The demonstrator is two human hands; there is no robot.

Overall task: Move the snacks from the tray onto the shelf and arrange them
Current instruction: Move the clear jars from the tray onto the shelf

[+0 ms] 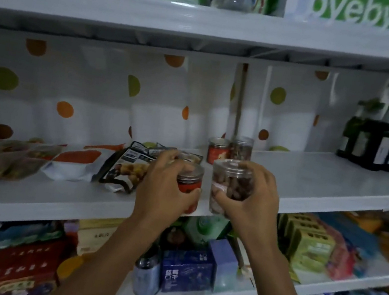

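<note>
- Flat snack pouches [5,162] lie on the left of the shelf [323,184], and a white-orange pouch [74,166] overlaps them. That side is crowded, so we leave it.
- A black pouch [128,164] lies just beside our left hand [163,188], with its corner near the front lip. We judge that a careless wrist could nudge it off.
- Our left hand is wrapped around the red jar [188,185], fingers over the lid and thumb low on the label. The jar sits at the shelf's front edge. We can't tell if its base rests on the board.
- Two jars stand touching at the back: a red-label jar [217,150] and a brown-fill jar [241,147]. They give us a row to line up with.
- Our right hand [253,203] is clamped on the clear jar [230,187], also at the front lip and just beside the red jar. The hands are close but apart.
- To do the step well, we set both bases fully on the board, slide them back in front of their matching jars with labels facing out, and let go only once they are flat.
- Bare shelf runs to the right, so there is plenty of room to move there.
- Dark bottles [374,141] stand at the far right, well apart from the jars.
- The tray is not in view.
</note>
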